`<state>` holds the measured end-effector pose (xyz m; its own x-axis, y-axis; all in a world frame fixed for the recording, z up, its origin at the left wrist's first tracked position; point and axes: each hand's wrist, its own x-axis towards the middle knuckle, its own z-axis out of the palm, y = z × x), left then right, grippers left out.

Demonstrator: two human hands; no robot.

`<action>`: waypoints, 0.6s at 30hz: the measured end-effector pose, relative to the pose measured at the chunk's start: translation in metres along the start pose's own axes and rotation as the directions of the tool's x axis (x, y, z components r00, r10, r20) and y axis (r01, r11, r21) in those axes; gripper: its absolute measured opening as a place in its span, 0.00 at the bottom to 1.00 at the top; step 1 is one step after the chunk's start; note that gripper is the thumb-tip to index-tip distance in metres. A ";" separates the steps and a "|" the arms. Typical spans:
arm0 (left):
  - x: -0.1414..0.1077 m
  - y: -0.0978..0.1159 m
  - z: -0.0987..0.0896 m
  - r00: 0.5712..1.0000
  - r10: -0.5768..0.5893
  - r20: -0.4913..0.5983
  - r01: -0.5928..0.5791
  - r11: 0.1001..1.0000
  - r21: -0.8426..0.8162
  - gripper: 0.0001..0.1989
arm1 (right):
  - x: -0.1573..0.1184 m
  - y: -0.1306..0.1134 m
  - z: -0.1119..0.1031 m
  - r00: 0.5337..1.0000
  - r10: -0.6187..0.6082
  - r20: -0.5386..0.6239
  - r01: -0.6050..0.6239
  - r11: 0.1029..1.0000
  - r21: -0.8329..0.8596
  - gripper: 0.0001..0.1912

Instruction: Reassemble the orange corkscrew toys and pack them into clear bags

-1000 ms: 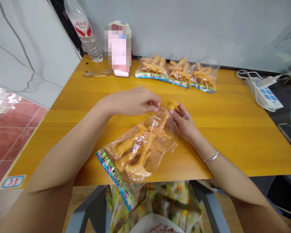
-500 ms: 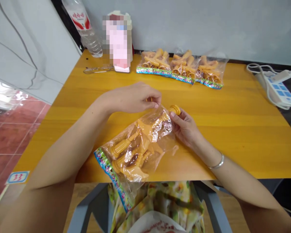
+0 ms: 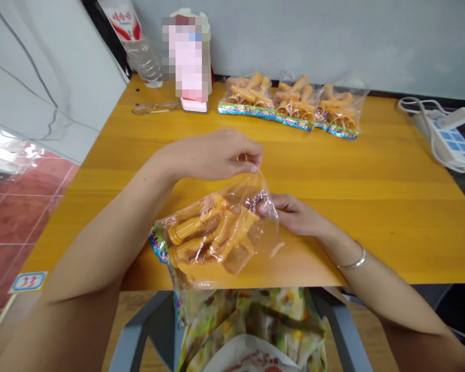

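Observation:
A clear plastic bag (image 3: pixel 232 243) with a colourful printed strip lies on the table's front edge, holding orange moulded plastic pieces (image 3: pixel 201 232) with ribbed, horn-like ends. My left hand (image 3: pixel 217 155) pinches the bag's upper edge, with a small orange bit (image 3: pixel 240 157) showing between its fingers. My right hand (image 3: pixel 294 214) reaches in from the right, and its fingertips sit behind the plastic film near the bag's top. What those fingers hold is hidden by the film and its glare.
Three sealed bags of orange pieces (image 3: pixel 290 101) stand along the back of the wooden table (image 3: pixel 372 206). Behind them are a water bottle (image 3: pixel 139 57), a pixelated box (image 3: pixel 186 57) and a clear tool (image 3: pixel 155 107). A power strip (image 3: pixel 447 139) sits at right.
The orange piece held in my right hand is no longer visible, and those fingers have moved left into the bag. The bag has risen and bulged, and its printed strip is now mostly hidden.

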<state>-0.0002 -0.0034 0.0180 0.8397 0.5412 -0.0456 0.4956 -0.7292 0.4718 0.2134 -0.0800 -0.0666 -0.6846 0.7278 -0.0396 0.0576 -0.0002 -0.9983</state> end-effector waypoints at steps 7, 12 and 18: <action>-0.001 -0.002 -0.003 0.989 -0.022 -0.149 0.019 1.000 -0.023 0.10 | 0.002 0.006 -0.016 0.993 0.117 -0.030 -0.115 0.991 0.066 0.22; 0.001 -0.003 -0.001 0.974 -0.060 -0.220 0.050 0.998 -0.049 0.12 | 0.003 0.006 -0.027 0.988 0.137 -0.074 -0.139 0.990 -0.016 0.25; 0.001 -0.022 0.004 0.971 -0.189 -0.143 0.175 0.979 -0.102 0.25 | 0.007 0.015 -0.041 0.921 0.227 -0.315 -0.213 0.974 0.078 0.32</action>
<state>-0.0094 0.0115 0.0041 0.6903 0.7235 -0.0071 0.6098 -0.5764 0.5440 0.2390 -0.0470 -0.0797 -0.3887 0.8867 -0.2502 0.1454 -0.2091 -0.9670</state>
